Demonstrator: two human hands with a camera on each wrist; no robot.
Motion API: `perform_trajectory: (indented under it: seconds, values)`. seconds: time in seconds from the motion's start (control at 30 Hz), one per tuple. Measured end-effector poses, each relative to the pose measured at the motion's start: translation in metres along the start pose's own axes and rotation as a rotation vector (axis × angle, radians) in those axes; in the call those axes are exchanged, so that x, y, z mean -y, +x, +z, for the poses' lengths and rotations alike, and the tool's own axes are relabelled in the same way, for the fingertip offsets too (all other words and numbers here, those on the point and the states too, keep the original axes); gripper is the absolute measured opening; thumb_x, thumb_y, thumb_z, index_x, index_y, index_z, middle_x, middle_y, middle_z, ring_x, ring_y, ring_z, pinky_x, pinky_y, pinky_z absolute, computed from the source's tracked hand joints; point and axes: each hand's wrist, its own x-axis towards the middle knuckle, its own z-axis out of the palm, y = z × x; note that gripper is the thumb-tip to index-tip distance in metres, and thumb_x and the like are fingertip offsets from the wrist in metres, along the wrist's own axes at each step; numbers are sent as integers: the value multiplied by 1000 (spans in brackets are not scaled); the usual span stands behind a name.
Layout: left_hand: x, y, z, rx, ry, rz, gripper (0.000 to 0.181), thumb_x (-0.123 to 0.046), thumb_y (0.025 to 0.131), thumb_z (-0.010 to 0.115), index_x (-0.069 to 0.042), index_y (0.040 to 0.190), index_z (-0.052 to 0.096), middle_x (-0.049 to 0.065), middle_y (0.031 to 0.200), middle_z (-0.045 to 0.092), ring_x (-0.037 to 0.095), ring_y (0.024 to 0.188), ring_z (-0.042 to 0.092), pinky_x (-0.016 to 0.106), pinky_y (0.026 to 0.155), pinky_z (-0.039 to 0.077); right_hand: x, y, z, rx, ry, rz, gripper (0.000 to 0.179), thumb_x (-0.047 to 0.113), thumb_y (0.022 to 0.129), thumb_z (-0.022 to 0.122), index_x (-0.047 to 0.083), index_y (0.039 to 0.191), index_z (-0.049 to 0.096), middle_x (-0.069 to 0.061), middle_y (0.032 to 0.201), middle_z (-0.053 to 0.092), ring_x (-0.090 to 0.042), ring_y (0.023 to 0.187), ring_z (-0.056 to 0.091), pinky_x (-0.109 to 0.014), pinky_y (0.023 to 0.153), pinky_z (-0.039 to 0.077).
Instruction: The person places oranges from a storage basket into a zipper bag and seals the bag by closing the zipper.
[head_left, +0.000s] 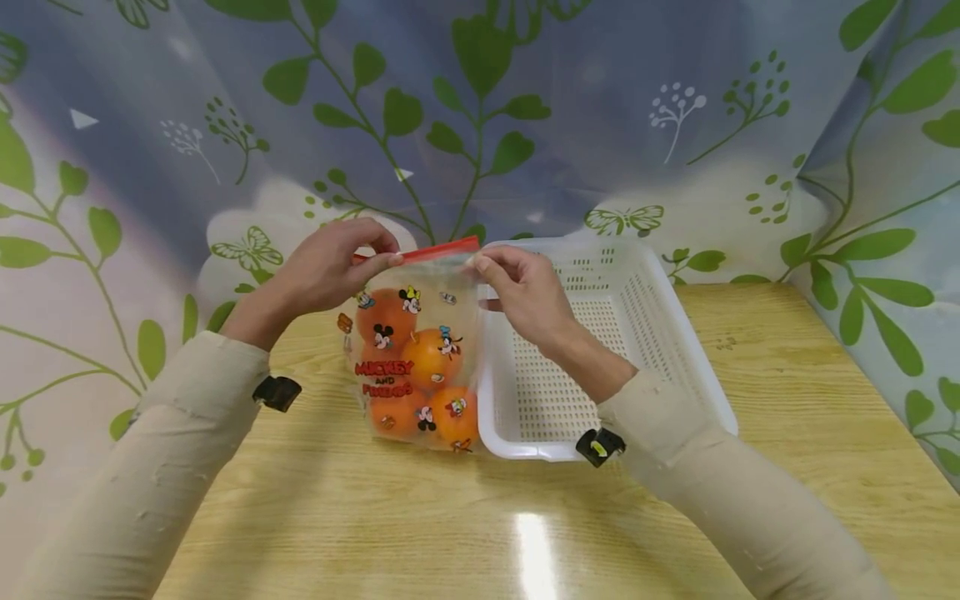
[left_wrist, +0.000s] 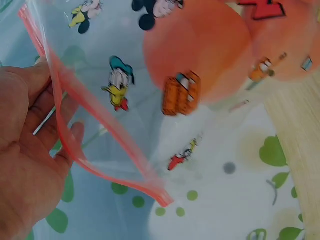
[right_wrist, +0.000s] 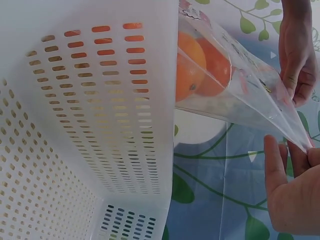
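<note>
A clear zip bag (head_left: 450, 312) with cartoon prints and a red zip strip stands upright on the table, several oranges (head_left: 431, 358) inside it. My left hand (head_left: 330, 262) pinches the strip near its left end. At the right top corner, my right hand (head_left: 528, 296) pinches the bag's edge between thumb and fingers. In the left wrist view the red strip (left_wrist: 115, 127) gapes apart near the left end, beside the left hand (left_wrist: 35, 145). The right wrist view shows the bag's plastic (right_wrist: 250, 85) stretched between both hands, with the oranges (right_wrist: 212, 67) low in it.
A white perforated plastic basket (head_left: 667, 333) stands right beside the bag, with its near wall (right_wrist: 115, 100) next to the oranges. The wooden table (head_left: 390, 525) runs forward to a leaf-printed curtain (head_left: 600, 108) behind.
</note>
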Motion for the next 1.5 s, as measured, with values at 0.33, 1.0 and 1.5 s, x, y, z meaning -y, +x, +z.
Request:
perform_trajectory:
  seconds: [0.33, 1.0, 1.5]
  values:
    - [19, -9, -1, -38, 58, -13, 15, -18, 96, 60, -4, 101, 65, 11, 101, 65, 28, 95, 61, 49, 82, 47, -3, 1, -5, -15, 44, 34, 22, 17, 98, 55, 2, 109, 66, -8, 107, 68, -21, 100, 59, -32, 78, 56]
    - [57, -47, -9, -77, 99, -140, 20, -19, 98, 56, -2, 106, 64, 14, 104, 63, 33, 96, 59, 53, 81, 46, -6, 3, -11, -25, 63, 67, 27, 20, 98, 55, 0, 113, 65, -17, 107, 63, -23, 97, 58, -34, 79, 56]
    - [78, -68, -15, -74, 154, -212, 26, -20, 100, 53, 1, 111, 61, 21, 106, 61, 38, 92, 59, 55, 75, 45, -7, 3, -22, -49, 32, 105, 27, 20, 99, 53, 1, 113, 66, -14, 106, 65, -26, 98, 56, -34, 77, 56]
